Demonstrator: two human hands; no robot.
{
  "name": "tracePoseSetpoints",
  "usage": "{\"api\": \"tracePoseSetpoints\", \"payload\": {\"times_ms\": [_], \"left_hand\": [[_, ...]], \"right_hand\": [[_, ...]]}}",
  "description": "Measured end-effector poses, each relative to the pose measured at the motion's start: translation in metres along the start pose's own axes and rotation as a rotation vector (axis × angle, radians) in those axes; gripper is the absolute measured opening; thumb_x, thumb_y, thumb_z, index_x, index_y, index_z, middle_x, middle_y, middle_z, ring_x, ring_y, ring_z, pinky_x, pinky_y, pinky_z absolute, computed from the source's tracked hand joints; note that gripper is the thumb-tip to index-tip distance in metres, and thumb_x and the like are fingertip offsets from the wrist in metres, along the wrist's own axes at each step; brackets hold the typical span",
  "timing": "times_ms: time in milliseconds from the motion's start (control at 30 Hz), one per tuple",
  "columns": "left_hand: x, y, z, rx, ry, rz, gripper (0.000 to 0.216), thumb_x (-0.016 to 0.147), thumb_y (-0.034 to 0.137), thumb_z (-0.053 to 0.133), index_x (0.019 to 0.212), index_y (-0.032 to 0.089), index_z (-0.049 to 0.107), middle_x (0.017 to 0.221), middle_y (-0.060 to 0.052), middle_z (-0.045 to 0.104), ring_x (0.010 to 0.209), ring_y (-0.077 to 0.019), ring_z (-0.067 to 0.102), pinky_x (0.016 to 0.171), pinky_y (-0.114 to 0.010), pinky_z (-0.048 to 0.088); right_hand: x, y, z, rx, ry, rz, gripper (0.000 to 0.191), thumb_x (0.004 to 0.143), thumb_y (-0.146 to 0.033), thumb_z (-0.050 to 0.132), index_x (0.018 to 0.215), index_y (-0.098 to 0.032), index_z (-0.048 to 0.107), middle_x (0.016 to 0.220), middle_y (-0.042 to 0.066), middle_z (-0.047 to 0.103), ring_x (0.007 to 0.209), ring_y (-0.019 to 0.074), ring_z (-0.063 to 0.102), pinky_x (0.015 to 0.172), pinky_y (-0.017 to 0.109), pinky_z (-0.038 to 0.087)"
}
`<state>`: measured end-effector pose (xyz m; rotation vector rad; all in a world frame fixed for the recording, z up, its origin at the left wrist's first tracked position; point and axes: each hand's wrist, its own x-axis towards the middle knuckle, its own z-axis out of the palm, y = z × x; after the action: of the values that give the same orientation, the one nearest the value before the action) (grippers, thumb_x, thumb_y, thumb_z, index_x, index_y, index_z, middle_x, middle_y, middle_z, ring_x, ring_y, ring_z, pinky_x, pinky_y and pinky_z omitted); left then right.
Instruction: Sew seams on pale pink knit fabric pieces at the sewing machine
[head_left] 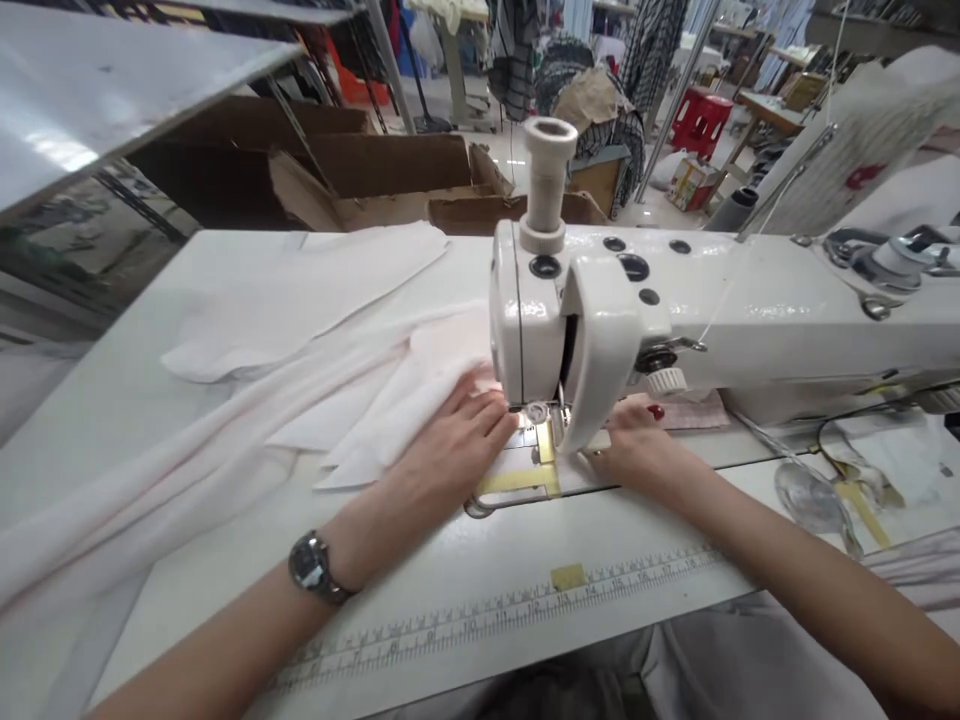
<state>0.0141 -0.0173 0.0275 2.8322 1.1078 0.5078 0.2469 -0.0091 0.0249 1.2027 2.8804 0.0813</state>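
A white sewing machine [735, 320] stands on the table, its needle area lit and partly hidden behind a white guard [604, 340]. My left hand [465, 440] lies on pale pinkish-white cloth [450, 345] just left of the needle area, fingers stretched forward and thumb near the metal plate [525, 445]. A dark watch is on that wrist. My right hand [641, 440] rests on the right side of the needle area, beside the guard, with a red nail showing. Most of its fingers are hidden, so its grip is unclear. A pink checked fabric piece [694, 410] lies behind it.
More pale cloth [300, 290] spreads over the table's left side. A printed ruler strip [480, 622] runs along the front edge. Cardboard boxes [397, 165] stand behind the table, and a thread cone [742, 205] is behind the machine. A white shelf [135, 75] juts in at upper left.
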Motion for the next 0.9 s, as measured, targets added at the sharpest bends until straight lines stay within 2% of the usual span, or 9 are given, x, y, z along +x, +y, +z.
{"api": "tracePoseSetpoints", "payload": {"times_ms": [100, 200, 300, 400, 500, 600, 733, 833, 900], "left_hand": [[0.000, -0.019, 0.000, 0.051, 0.017, 0.092, 0.033, 0.091, 0.004, 0.034, 0.107, 0.018, 0.060, 0.097, -0.006, 0.064, 0.109, -0.0245, 0.058, 0.111, -0.055, 0.035], [-0.004, -0.022, 0.007, 0.121, 0.084, 0.122, 0.033, 0.090, 0.002, 0.034, 0.106, 0.016, 0.059, 0.097, -0.009, 0.064, 0.111, -0.0268, 0.058, 0.107, -0.057, 0.038], [-0.006, -0.022, 0.012, 0.161, 0.113, 0.132, 0.026, 0.089, 0.002, 0.039, 0.099, 0.014, 0.060, 0.096, -0.010, 0.064, 0.112, -0.0269, 0.059, 0.108, -0.057, 0.038], [-0.004, -0.024, 0.013, 0.189, 0.082, 0.129, 0.023, 0.090, 0.003, 0.040, 0.092, 0.015, 0.060, 0.098, -0.010, 0.065, 0.112, -0.0265, 0.059, 0.110, -0.058, 0.035], [0.001, -0.024, 0.014, 0.227, 0.076, 0.111, 0.025, 0.092, 0.003, 0.039, 0.096, 0.014, 0.061, 0.099, -0.011, 0.066, 0.113, -0.0260, 0.059, 0.110, -0.057, 0.035], [0.002, -0.019, 0.012, 0.266, 0.077, 0.063, 0.026, 0.089, 0.001, 0.043, 0.104, 0.013, 0.061, 0.108, -0.012, 0.067, 0.115, -0.0263, 0.059, 0.108, -0.052, 0.040], [-0.032, 0.008, -0.003, 0.357, 0.074, -0.094, 0.032, 0.085, -0.003, 0.043, 0.109, 0.006, 0.061, 0.112, -0.020, 0.067, 0.107, -0.0334, 0.063, 0.095, -0.055, 0.047], [-0.081, 0.048, -0.016, 0.430, 0.076, -0.196, 0.034, 0.087, -0.001, 0.039, 0.111, 0.005, 0.063, 0.112, -0.021, 0.068, 0.101, -0.0335, 0.065, 0.090, -0.050, 0.048], [-0.110, 0.078, -0.021, 0.379, 0.082, -0.264, 0.036, 0.089, 0.002, 0.037, 0.112, 0.008, 0.064, 0.113, -0.018, 0.069, 0.101, -0.0316, 0.064, 0.092, -0.048, 0.045]], "right_hand": [[-0.009, -0.014, 0.002, 0.012, 0.026, 0.055, 0.030, 0.087, -0.001, 0.040, 0.073, -0.015, 0.064, 0.086, 0.009, 0.062, 0.060, 0.0112, 0.046, 0.056, 0.027, 0.037], [-0.008, -0.017, 0.006, 0.040, 0.040, 0.113, 0.028, 0.083, -0.001, 0.041, 0.072, -0.016, 0.062, 0.085, 0.008, 0.060, 0.063, 0.0129, 0.047, 0.060, 0.028, 0.039], [-0.009, -0.014, 0.008, 0.096, 0.041, 0.172, 0.023, 0.086, -0.005, 0.045, 0.089, -0.018, 0.064, 0.094, 0.009, 0.061, 0.070, 0.0154, 0.052, 0.063, 0.029, 0.043], [-0.012, -0.010, 0.009, 0.127, 0.032, 0.285, 0.029, 0.084, -0.006, 0.048, 0.109, -0.017, 0.059, 0.100, 0.010, 0.059, 0.065, 0.0143, 0.050, 0.056, 0.027, 0.042], [-0.014, -0.010, 0.003, 0.118, 0.046, 0.365, 0.038, 0.082, -0.008, 0.047, 0.120, -0.011, 0.050, 0.100, 0.013, 0.057, 0.062, 0.0147, 0.049, 0.050, 0.026, 0.041], [-0.017, -0.013, -0.008, 0.129, 0.070, 0.358, 0.036, 0.085, -0.007, 0.041, 0.121, -0.008, 0.048, 0.106, 0.016, 0.055, 0.060, 0.0138, 0.047, 0.047, 0.025, 0.040], [-0.036, -0.025, -0.023, 0.108, 0.100, 0.105, 0.037, 0.095, -0.007, 0.033, 0.128, -0.013, 0.048, 0.108, 0.014, 0.057, 0.063, 0.0134, 0.051, 0.049, 0.024, 0.035], [-0.054, -0.042, -0.028, 0.087, 0.096, -0.059, 0.035, 0.102, -0.020, 0.037, 0.137, -0.025, 0.043, 0.084, 0.002, 0.061, 0.058, 0.0130, 0.052, 0.049, 0.025, 0.028], [-0.059, -0.058, -0.029, 0.150, 0.075, -0.070, 0.029, 0.103, -0.033, 0.041, 0.130, -0.022, 0.047, 0.074, -0.001, 0.060, 0.057, 0.0135, 0.055, 0.050, 0.026, 0.028]]}}
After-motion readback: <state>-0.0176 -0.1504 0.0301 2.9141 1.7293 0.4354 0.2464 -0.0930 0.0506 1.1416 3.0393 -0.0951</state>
